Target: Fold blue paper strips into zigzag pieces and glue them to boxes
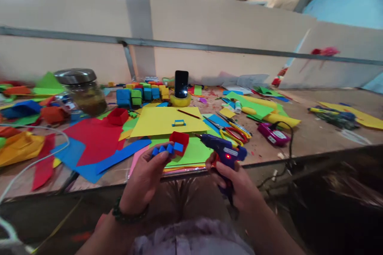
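My left hand (147, 175) pinches a small blue folded paper piece (162, 150) with a zigzag edge. At its right end a blue square flap (178, 147) overlaps a small open red paper box (180, 137); whether the two are joined I cannot tell. My right hand (239, 181) is wrapped round the handle of a dark blue glue gun (223, 147) with a lit red light. Its nozzle points left, a little to the right of the red box. Beneath both lie green paper sheets (196, 153) and a yellow sheet (152, 121) bearing a small blue paper frame (178, 122) and a pencil (188, 114).
Scissors (236, 131) lie beyond the glue gun, near a magenta box with a cable (273, 134). A phone (181, 83) stands upright at the back. Several coloured paper boxes (146, 92) and a lidded glass jar (86, 95) stand left. Red paper (95, 137) covers the left side.
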Tool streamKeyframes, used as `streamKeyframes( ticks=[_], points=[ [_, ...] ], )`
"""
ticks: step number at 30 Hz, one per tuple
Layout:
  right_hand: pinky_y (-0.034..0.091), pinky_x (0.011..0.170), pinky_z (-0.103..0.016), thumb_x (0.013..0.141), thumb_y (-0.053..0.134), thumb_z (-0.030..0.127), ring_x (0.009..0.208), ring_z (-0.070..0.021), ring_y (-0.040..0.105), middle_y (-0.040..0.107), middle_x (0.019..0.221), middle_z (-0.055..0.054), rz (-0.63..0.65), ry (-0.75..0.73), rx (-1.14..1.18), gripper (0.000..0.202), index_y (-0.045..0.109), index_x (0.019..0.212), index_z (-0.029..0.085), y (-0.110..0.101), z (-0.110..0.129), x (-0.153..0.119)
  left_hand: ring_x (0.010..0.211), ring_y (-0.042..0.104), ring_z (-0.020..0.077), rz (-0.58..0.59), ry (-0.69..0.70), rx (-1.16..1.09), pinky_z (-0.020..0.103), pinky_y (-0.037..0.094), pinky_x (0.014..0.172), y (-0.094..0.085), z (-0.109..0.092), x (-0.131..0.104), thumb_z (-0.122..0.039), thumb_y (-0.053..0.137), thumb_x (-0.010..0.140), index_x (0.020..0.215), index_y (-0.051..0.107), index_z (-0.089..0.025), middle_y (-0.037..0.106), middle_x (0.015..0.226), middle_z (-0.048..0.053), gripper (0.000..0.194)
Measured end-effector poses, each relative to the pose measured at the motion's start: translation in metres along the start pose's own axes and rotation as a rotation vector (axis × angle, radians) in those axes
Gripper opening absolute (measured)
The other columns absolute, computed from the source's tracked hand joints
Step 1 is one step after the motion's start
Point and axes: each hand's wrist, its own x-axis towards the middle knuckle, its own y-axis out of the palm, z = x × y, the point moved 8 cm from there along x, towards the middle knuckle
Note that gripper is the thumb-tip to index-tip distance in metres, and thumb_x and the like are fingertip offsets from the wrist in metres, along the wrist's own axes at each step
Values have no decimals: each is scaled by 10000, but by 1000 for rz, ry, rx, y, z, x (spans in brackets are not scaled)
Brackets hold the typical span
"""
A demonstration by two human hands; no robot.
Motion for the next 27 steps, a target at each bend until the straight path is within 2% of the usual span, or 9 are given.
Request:
streamKeyframes(
  ticks=[3,6,15,18,22,24,27],
  points=[
    [350,488,-222,672,748,370,451,-65,356,428,481,70,-75,-31,-53,301,611,835,156,-7,2,2,793,652,115,-44,-2,27,185,520,768,-5,-1,-2,-265,826,611,830,728,-192,720,842,4,251],
    [330,473,-215,657,762,367,472,-66,384,469,530,60,-163,-94,-128,328,615,863,158,-15,8,1,778,650,109,-76,-9,56,168,522,747,-8,-2,-4,-265,844,578,836,727,-188,719,831,3,294],
    [338,460,-209,658,744,445,509,-69,406,513,612,34,-269,-187,-342,394,613,892,155,-16,29,-4,759,633,112,-83,-6,91,163,502,722,-10,-2,-4,-291,838,577,867,715,-151,709,816,30,345],
    [336,445,-207,687,718,468,484,-64,401,514,612,34,-248,-198,-350,395,612,899,153,-13,30,-7,736,622,100,-82,7,95,163,491,701,-11,-2,-3,-272,839,578,851,710,-164,698,793,10,320],
    [316,413,-211,734,674,475,442,-71,391,484,518,29,-202,-189,-476,321,645,760,155,-9,30,-20,721,609,90,-20,32,64,178,480,707,-6,-5,-1,-265,831,598,815,707,-170,683,770,-6,267],
    [376,433,-232,716,696,442,488,-111,476,576,581,-9,-205,-208,-524,264,674,751,182,-10,31,-27,730,609,92,17,46,34,189,478,723,-4,-6,1,-270,831,599,816,712,-172,685,781,-3,266],
    [486,539,-303,679,741,356,639,-196,591,665,733,-51,-155,-234,-440,161,700,766,228,-9,30,-31,753,608,102,56,62,9,210,475,745,-4,-7,3,-283,826,607,835,717,-182,688,808,5,272]
  ],
)
